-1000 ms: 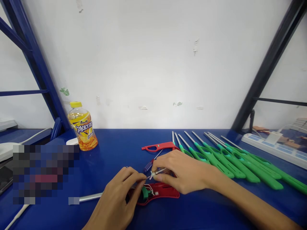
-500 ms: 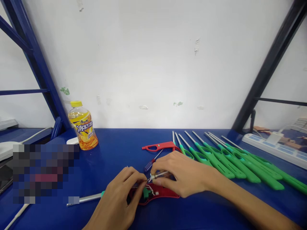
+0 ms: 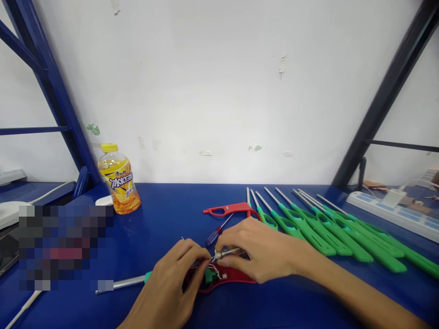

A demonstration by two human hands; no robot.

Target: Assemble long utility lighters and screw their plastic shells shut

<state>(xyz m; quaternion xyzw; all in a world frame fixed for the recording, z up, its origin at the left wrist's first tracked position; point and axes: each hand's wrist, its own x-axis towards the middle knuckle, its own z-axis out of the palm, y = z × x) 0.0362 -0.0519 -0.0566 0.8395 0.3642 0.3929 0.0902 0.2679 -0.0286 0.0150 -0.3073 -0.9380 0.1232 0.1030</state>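
My right hand grips a small gas tank with a pale fitting at its left end. At that fitting, the thumb and forefinger of my left hand are pinched together; what they hold is too small to make out. Below both hands lies an open red lighter half-shell, with a green trigger piece and thin white wires inside. A metal lighter barrel sticks out left of my left hand. Just behind my hands rest a purple-handled screwdriver and the other red shell half.
Several green lighters lie side by side to the right. Behind them is a white power strip. A bottle of iced tea stands at the back left, near a blue frame post. A white cable runs along the left.
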